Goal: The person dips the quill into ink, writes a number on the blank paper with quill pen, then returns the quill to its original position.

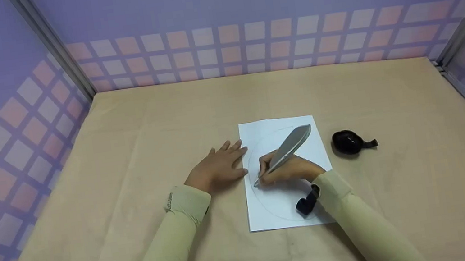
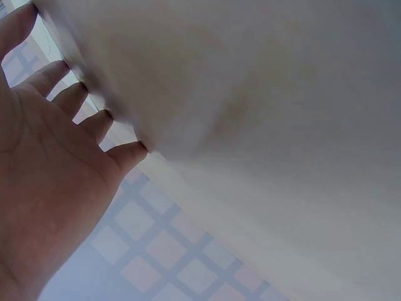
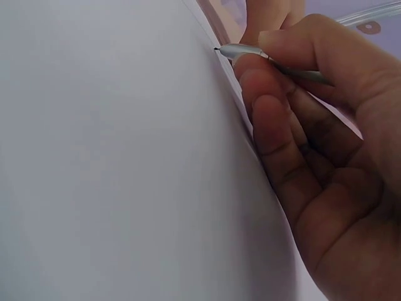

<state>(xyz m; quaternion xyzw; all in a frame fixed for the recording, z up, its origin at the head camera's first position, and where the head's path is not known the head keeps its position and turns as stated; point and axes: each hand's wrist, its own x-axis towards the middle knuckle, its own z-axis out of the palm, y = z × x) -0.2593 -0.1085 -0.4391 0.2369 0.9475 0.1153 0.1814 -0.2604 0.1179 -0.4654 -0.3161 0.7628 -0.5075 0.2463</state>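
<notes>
My right hand [image 1: 286, 170] pinches a silver feather-shaped pen [image 1: 291, 142] near its point. The pen's tip is at the left part of a white sheet of paper [image 1: 289, 209], on a thin curved line that sweeps round the sheet like a large circle. In the right wrist view, thumb and fingers close round the pen's metal tip [image 3: 241, 51]. My left hand [image 1: 219, 166] lies palm down with fingers spread, its fingertips at the paper's left edge. The left wrist view shows those fingers [image 2: 69, 97] straight, against the pale surface.
A glossy black rounded object [image 1: 348, 142] with a short neck lies right of the paper. A small black device [image 1: 306, 204] at the right wrist overlaps the sheet's lower part. Beige cloth [image 1: 167, 121] covers the table, with tile-patterned walls [image 1: 230, 49] behind and at the sides.
</notes>
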